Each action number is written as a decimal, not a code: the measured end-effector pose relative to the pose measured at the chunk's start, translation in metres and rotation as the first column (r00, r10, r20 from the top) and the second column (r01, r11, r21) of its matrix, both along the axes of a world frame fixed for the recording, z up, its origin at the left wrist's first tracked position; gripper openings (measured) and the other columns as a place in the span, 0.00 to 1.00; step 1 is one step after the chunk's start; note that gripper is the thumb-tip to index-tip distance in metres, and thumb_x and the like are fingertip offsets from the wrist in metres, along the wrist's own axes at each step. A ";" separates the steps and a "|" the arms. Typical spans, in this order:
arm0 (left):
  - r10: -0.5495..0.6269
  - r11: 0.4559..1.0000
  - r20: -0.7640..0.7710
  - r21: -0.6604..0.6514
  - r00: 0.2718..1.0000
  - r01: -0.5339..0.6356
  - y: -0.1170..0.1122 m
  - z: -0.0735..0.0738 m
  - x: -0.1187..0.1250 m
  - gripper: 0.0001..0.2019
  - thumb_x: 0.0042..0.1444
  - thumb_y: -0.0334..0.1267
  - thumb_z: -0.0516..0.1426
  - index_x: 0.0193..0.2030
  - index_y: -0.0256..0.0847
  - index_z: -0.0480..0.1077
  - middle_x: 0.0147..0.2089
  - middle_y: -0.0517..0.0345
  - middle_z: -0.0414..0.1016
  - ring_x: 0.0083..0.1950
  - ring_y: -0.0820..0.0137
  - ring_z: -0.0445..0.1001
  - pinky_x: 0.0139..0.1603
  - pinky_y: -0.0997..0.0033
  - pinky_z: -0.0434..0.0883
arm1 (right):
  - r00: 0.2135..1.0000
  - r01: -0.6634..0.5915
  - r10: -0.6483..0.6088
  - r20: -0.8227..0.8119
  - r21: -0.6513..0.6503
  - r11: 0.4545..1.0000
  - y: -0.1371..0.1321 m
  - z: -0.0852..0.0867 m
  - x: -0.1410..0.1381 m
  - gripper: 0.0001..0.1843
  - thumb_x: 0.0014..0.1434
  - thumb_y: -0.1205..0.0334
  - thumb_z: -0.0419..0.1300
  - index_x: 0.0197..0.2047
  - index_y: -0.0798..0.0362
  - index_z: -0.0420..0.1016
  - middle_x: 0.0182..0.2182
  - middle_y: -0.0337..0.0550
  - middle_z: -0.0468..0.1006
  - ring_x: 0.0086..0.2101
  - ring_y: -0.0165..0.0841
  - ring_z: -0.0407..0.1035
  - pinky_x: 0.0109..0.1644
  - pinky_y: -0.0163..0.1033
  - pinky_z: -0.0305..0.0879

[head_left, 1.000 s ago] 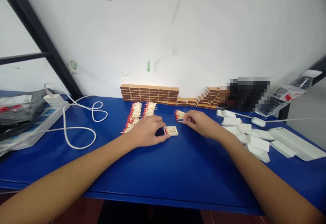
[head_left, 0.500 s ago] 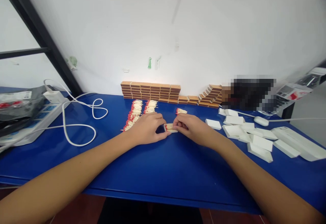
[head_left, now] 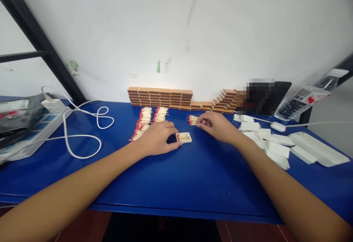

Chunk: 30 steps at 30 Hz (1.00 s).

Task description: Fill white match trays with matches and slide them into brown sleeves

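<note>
My left hand (head_left: 157, 137) rests on the blue table (head_left: 171, 176), its fingers curled round the left end of an open matchbox tray (head_left: 184, 137) filled with red-tipped matches. My right hand (head_left: 216, 126) reaches a little farther back, fingertips pinched at a small loose pile of matches (head_left: 192, 119). Left of my left hand lie two long rows of loose matches (head_left: 150, 119).
Brown matchbox stacks (head_left: 161, 98) line the wall, with a tumbled stack (head_left: 224, 105) to their right. White box sleeves (head_left: 271, 146) lie scattered at the right beside a mouse (head_left: 277, 126). A power strip (head_left: 35, 128) and looped white cable (head_left: 82, 132) occupy the left.
My right hand went from the small match pile to the tray, then back to the pile. My left hand stayed on the tray.
</note>
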<state>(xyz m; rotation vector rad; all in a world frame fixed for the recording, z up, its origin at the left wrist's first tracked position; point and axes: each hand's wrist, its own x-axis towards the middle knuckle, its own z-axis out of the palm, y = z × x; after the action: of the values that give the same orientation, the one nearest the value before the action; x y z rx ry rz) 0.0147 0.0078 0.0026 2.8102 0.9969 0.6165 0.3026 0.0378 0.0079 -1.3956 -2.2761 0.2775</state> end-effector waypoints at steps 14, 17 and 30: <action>0.022 1.000 -0.030 -0.016 0.999 -0.022 0.001 0.001 0.000 0.14 0.67 0.49 0.63 0.48 0.41 0.80 0.46 0.53 0.79 0.48 0.59 0.78 0.46 0.59 0.71 | 1.000 -0.005 0.007 0.017 -0.101 0.995 -0.003 -0.002 -0.005 0.08 0.67 0.62 0.59 0.38 0.52 0.79 0.34 0.45 0.78 0.32 0.36 0.70 0.38 0.40 0.64; 0.029 1.000 -0.019 -0.007 0.999 -0.029 0.001 0.001 0.000 0.13 0.67 0.49 0.63 0.48 0.41 0.81 0.45 0.53 0.79 0.48 0.59 0.78 0.46 0.59 0.72 | 0.999 -0.048 0.048 -0.004 -0.028 0.998 -0.013 0.006 -0.010 0.08 0.69 0.61 0.58 0.40 0.52 0.78 0.34 0.45 0.77 0.33 0.36 0.69 0.38 0.40 0.63; 0.003 1.000 0.009 -0.012 1.000 -0.002 0.002 -0.002 0.000 0.14 0.67 0.50 0.63 0.44 0.40 0.79 0.44 0.52 0.79 0.47 0.59 0.77 0.48 0.59 0.73 | 0.976 -0.209 0.213 0.053 -0.069 0.975 -0.037 0.002 -0.041 0.06 0.69 0.67 0.58 0.39 0.50 0.75 0.35 0.42 0.76 0.35 0.34 0.69 0.39 0.38 0.61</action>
<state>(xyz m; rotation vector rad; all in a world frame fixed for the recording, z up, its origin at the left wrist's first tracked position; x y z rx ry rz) 0.0148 0.0101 0.0001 2.7935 0.9994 0.6204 0.2619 0.0012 0.0095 -1.2068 -2.4892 0.3827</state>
